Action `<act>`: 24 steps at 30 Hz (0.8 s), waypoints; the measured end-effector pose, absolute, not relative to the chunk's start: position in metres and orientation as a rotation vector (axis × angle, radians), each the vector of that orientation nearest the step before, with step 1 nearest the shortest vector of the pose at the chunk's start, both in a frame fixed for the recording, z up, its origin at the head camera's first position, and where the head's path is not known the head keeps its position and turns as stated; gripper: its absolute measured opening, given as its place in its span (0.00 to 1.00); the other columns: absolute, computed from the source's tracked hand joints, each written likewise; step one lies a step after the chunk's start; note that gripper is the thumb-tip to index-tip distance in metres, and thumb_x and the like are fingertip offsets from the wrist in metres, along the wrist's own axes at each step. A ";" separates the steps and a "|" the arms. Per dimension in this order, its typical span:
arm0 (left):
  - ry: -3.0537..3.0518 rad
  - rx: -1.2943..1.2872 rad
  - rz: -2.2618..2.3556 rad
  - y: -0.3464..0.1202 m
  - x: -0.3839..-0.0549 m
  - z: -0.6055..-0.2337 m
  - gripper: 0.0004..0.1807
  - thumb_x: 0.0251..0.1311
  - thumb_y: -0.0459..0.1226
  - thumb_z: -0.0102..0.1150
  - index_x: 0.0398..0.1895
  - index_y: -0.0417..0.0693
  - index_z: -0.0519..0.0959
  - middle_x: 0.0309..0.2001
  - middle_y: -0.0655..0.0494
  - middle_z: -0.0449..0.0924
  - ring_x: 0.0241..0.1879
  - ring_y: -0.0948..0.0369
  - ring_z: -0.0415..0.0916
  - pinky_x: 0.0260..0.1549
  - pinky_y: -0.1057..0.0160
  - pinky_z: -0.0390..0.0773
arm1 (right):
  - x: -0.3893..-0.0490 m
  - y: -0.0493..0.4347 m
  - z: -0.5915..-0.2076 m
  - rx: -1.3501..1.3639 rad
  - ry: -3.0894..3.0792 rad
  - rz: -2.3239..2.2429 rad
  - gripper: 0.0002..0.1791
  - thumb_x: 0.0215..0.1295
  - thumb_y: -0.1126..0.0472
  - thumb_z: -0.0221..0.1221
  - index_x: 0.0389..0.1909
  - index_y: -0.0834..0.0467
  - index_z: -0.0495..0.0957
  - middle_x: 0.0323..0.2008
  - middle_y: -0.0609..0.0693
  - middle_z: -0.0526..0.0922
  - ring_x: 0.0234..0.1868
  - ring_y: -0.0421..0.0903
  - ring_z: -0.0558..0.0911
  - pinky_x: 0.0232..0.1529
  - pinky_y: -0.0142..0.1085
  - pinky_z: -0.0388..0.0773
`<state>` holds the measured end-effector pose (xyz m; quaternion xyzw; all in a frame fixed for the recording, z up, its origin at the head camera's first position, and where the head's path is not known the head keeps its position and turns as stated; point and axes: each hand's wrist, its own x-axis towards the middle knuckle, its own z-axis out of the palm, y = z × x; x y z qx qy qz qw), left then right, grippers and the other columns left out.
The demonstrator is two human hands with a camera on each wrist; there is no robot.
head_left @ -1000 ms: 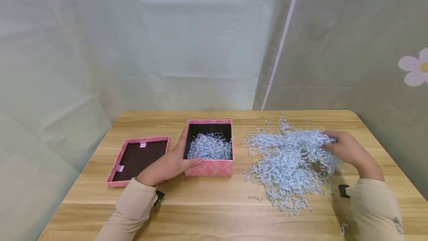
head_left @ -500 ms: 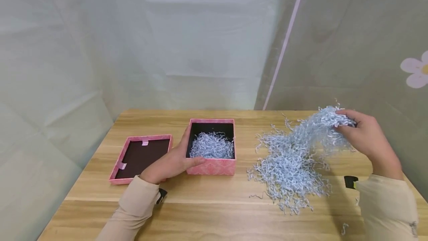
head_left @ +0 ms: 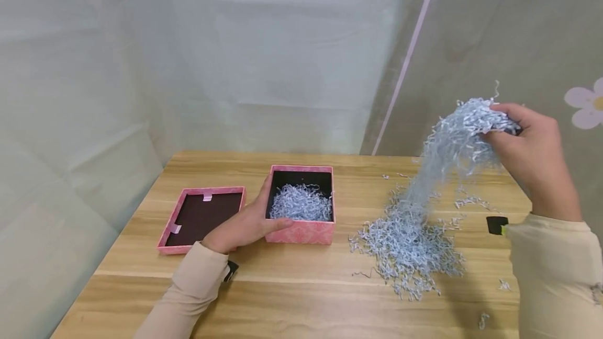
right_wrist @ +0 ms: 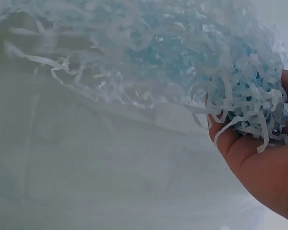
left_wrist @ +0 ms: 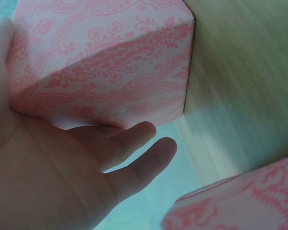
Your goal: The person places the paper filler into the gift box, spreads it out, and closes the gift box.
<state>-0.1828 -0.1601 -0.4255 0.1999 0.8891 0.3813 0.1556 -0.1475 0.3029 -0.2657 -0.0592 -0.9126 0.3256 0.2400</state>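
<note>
In the head view, a pink patterned box (head_left: 301,233) stands lidless with shredded paper inside. My left hand (head_left: 249,225) rests against its left side, thumb along the front face. The left wrist view shows fairly straight fingers (left_wrist: 134,143) beside the box (left_wrist: 105,62), some of them apart from it. High at the right, my right hand (head_left: 537,145) grips a clump of pale blue shredded paper (head_left: 464,130). Strands trail from the clump down to the loose pile (head_left: 410,250) on the table. In the right wrist view, the shredded paper (right_wrist: 249,91) lies between thumb and fingers.
The box lid (head_left: 204,218) lies with its dark inside up, left of the box, partly behind my left forearm. Stray paper shreds (head_left: 471,200) dot the wooden table (head_left: 301,297) on the right. A pale curtain (head_left: 282,56) hangs behind the table.
My right hand has risen from the pile and moved right, drawing up a long clump of shredded paper. The pile on the table has shrunk. My left hand stays at the box.
</note>
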 end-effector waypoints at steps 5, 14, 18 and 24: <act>2.548 0.578 1.088 -0.159 -0.185 -0.427 0.68 0.58 0.64 0.65 0.80 0.63 0.20 0.80 0.43 0.40 0.71 0.40 0.60 0.65 0.37 0.61 | -0.157 0.289 -0.245 -0.110 -2.384 0.922 0.21 0.68 0.66 0.58 0.60 0.64 0.80 0.48 0.45 0.80 0.37 0.35 0.73 0.33 0.19 0.68; 2.525 0.581 1.127 -0.157 -0.184 -0.428 0.68 0.58 0.63 0.66 0.80 0.63 0.20 0.81 0.44 0.37 0.73 0.41 0.56 0.66 0.37 0.59 | -0.177 0.252 -0.206 0.080 -2.073 1.035 0.17 0.59 0.75 0.60 0.47 0.60 0.87 0.39 0.38 0.82 0.37 0.37 0.77 0.38 0.24 0.71; 2.530 0.587 1.128 -0.158 -0.184 -0.427 0.68 0.58 0.62 0.66 0.80 0.61 0.21 0.81 0.44 0.38 0.72 0.40 0.57 0.66 0.37 0.59 | -0.182 0.233 -0.188 0.188 -1.979 1.037 0.16 0.59 0.75 0.59 0.43 0.59 0.88 0.37 0.40 0.83 0.34 0.38 0.76 0.36 0.26 0.69; 2.538 0.571 1.116 -0.158 -0.185 -0.426 0.68 0.58 0.63 0.66 0.80 0.61 0.21 0.81 0.44 0.38 0.73 0.40 0.55 0.67 0.37 0.58 | -0.192 0.206 -0.169 0.355 -1.906 0.987 0.14 0.61 0.72 0.58 0.43 0.60 0.88 0.36 0.43 0.83 0.31 0.38 0.73 0.33 0.28 0.65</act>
